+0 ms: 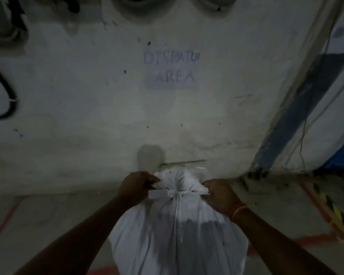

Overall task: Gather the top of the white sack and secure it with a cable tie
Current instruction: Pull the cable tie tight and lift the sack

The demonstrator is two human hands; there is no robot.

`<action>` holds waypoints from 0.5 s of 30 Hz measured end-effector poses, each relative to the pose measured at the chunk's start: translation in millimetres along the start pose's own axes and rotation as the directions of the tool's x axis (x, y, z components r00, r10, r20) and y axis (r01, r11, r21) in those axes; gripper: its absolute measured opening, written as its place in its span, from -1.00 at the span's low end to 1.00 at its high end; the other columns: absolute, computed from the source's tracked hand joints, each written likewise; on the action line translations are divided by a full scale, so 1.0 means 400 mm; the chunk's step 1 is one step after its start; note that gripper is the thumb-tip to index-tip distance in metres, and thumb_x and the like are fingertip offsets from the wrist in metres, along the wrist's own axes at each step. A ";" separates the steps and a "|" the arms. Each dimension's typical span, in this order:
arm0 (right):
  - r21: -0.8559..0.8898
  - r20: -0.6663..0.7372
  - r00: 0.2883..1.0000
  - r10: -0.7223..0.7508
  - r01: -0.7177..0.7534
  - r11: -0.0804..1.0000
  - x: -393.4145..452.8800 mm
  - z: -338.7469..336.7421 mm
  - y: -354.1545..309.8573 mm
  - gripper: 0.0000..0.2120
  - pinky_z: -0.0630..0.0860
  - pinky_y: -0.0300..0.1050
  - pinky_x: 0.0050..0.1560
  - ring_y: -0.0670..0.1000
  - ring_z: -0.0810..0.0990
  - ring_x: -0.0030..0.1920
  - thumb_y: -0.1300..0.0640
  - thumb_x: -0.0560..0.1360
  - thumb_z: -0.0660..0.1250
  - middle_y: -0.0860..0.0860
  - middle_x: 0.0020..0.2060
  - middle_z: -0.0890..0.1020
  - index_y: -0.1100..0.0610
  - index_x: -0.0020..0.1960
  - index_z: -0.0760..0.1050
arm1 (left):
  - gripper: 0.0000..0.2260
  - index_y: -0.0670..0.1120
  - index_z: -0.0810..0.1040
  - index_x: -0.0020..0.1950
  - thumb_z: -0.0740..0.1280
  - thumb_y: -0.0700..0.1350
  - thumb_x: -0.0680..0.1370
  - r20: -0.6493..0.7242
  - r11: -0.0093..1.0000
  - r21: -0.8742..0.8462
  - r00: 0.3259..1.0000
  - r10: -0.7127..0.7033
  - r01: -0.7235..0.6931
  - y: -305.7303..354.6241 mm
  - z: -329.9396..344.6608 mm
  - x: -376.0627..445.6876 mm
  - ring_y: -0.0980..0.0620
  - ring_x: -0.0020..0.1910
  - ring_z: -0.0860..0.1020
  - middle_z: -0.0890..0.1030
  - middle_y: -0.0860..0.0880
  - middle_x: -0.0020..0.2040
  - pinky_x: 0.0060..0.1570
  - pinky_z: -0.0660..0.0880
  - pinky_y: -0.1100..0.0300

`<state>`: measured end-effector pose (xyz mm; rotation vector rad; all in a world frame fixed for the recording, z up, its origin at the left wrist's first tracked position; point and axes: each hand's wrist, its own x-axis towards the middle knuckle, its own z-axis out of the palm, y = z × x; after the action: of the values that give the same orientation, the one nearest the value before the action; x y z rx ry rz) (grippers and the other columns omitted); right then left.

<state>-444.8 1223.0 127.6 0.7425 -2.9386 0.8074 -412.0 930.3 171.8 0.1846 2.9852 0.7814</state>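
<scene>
gripping one tied sack, two hands

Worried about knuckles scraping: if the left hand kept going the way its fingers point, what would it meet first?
The left hand points inward, so it would likely meet the white sack at its gathered neck; depth is unclear.

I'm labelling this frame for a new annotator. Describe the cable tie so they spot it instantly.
Start at the white sack low in the centre. Its gathered neck sits between the left hand and the right hand. The cable tie is the thin pale band cinching that neck crosswise, unlike the lengthwise folds.
</scene>
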 end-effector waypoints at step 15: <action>0.045 0.210 0.940 0.267 -0.283 0.958 -0.070 0.807 0.530 -0.84 0.54 -0.25 -0.25 -0.03 0.68 -0.29 0.19 0.25 0.38 -0.02 -0.32 0.70 0.09 -0.20 0.69 | -0.77 0.19 0.68 0.12 0.45 -0.07 0.52 0.118 0.982 0.022 0.975 -0.191 0.189 -0.429 0.913 0.100 0.14 -0.04 0.63 0.66 0.14 -0.06 -0.05 0.49 0.32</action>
<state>-476.4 1239.2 -258.0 0.4429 -3.2634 0.9126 -440.6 964.2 -231.3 -0.0520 2.8411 0.7067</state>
